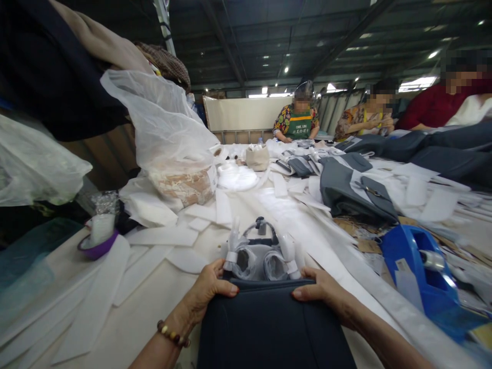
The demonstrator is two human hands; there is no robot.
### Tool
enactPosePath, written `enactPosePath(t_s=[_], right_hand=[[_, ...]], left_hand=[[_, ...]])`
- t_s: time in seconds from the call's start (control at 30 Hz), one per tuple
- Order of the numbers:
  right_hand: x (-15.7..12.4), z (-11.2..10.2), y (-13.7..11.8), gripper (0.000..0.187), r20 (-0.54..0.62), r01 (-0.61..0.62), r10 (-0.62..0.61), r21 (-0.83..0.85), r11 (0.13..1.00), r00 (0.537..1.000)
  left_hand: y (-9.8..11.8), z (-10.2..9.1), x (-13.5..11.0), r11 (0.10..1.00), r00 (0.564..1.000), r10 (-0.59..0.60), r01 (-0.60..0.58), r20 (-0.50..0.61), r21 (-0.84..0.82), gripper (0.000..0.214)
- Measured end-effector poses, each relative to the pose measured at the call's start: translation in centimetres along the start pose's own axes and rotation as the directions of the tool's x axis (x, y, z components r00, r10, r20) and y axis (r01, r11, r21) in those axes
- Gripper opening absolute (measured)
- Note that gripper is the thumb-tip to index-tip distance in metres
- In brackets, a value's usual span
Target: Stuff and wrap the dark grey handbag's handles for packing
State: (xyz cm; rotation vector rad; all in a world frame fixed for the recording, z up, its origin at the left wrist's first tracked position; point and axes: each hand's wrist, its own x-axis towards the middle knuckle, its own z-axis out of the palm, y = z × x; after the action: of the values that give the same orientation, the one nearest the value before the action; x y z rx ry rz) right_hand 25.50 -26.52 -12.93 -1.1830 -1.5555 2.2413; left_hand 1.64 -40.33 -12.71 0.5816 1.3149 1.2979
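Note:
A dark navy bag (269, 328) lies on the white table right in front of me. My left hand (207, 292) grips its top left corner, thumb lying across the edge. My right hand (325, 294) grips the top right corner the same way. Just beyond the bag's edge, between my hands, sit its plastic-wrapped handles and metal fittings (261, 256), bound with white foam wrap.
White foam strips (161, 236) litter the table. A blue tape dispenser (418, 266) stands at right, a purple bowl (98, 246) and a plastic bag (169, 133) at left. Grey bags (353, 189) lie farther back. Three other people work at the far side.

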Motion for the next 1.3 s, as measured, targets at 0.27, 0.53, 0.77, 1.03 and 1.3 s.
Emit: enactPosePath(t_s=[0.27,0.53,0.77,1.03,1.3], right_hand=[[1.1,-0.1,-0.9,0.035,0.294,-0.045,-0.001,0.151,0.987,0.956],[1.3,-0.1,1.3,0.055,0.241,0.064,-0.165,0.38,0.923,0.956],[1.8,-0.8,1.3,0.048,0.168,0.087,-0.142,0.297,0.951,0.975],[1.8,-0.9,0.6,0.045,0.077,0.123,-0.13,0.085,0.989,0.989],[0.8,0.1,1.1,0.066,-0.307,0.096,-0.29,-0.52,0.849,0.906]], left_hand=[[-0.4,0.1,0.2,1.0,0.998,0.023,-0.022,-0.055,0.013,0.056],[-0.9,0.0,0.7,1.0,0.993,0.027,-0.027,-0.111,0.001,0.06],[-1.2,0.1,0.1,0.996,0.996,0.022,-0.029,-0.092,-0.079,0.053],[-2.5,0.0,0.4,0.976,0.959,0.119,-0.066,-0.257,0.208,0.055],[-4.0,0.1,-0.5,0.784,0.832,0.392,-0.078,-0.393,0.616,0.064]])
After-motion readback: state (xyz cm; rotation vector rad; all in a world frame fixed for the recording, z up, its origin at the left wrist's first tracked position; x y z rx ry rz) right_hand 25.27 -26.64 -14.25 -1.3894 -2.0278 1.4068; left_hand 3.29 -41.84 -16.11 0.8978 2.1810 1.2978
